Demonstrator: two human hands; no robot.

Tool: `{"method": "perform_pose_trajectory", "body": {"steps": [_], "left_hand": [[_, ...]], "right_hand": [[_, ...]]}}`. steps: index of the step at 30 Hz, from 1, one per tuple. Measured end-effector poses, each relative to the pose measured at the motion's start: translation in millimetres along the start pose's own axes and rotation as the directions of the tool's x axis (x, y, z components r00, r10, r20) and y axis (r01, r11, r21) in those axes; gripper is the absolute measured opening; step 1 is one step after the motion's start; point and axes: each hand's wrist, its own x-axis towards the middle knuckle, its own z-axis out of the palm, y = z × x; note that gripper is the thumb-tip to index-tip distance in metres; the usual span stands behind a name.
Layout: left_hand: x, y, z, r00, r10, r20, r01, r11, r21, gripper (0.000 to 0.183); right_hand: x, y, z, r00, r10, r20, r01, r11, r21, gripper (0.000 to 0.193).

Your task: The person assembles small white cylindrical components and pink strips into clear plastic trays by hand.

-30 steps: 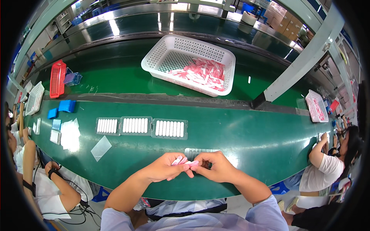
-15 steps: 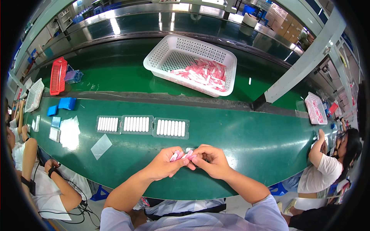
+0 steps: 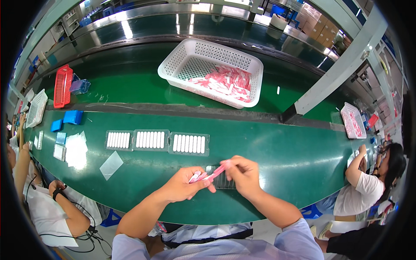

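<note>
My left hand [image 3: 180, 185] is closed around several small pink-and-white sticks [image 3: 198, 177] near the table's front edge. One pink stick [image 3: 218, 171] slants up from it to my right hand [image 3: 245, 177], whose thumb and fingers pinch its upper end. Behind and below the hands lies a clear slotted tray [image 3: 226, 183], partly hidden by them. Farther back, three clear trays stand side by side in a row: a left one [image 3: 119, 140], a middle one [image 3: 150, 140] and a right one [image 3: 189, 144]. Each carries a line of white sticks.
A white basket [image 3: 173, 79] of pink-and-white pieces stands beyond the dark ledge. On the left are a red basket [image 3: 63, 86], blue blocks [image 3: 73, 117], white sheets [image 3: 78, 149] and a translucent sheet [image 3: 111, 165]. A grey post [image 3: 329, 76] rises at right; people sit on both sides.
My right hand has moved slightly up and right, drawing one pink stick out from the left hand. More of the slotted tray shows. The left hand stays nearly in place.
</note>
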Motion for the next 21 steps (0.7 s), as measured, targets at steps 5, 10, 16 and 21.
{"method": "perform_pose_trajectory", "body": {"steps": [5, 10, 16, 21], "left_hand": [[3.8, -5.8, -5.1, 0.983, 0.041, -0.179, -0.059, 0.994, -0.092, 0.012], [6.5, -12.5, -17.3, 0.958, 0.087, -0.272, -0.158, 0.955, -0.252, 0.013], [8.1, -12.0, -18.9, 0.953, 0.064, -0.295, -0.148, 0.95, -0.274, 0.013], [7.6, -8.3, -16.2, 0.961, 0.044, -0.274, -0.109, 0.968, -0.226, 0.012]], "right_hand": [[11.2, -8.7, -16.7, 0.794, -0.56, 0.236, 0.574, 0.564, -0.594, 0.018], [1.7, -1.8, -10.1, 0.688, -0.314, 0.654, 0.699, 0.049, -0.713, 0.024], [-3.3, -27.1, -15.2, 0.775, -0.056, 0.629, 0.619, 0.262, -0.74, 0.036], [-10.9, -27.7, -25.8, 0.774, 0.051, 0.631, 0.605, 0.238, -0.76, 0.047]]}}
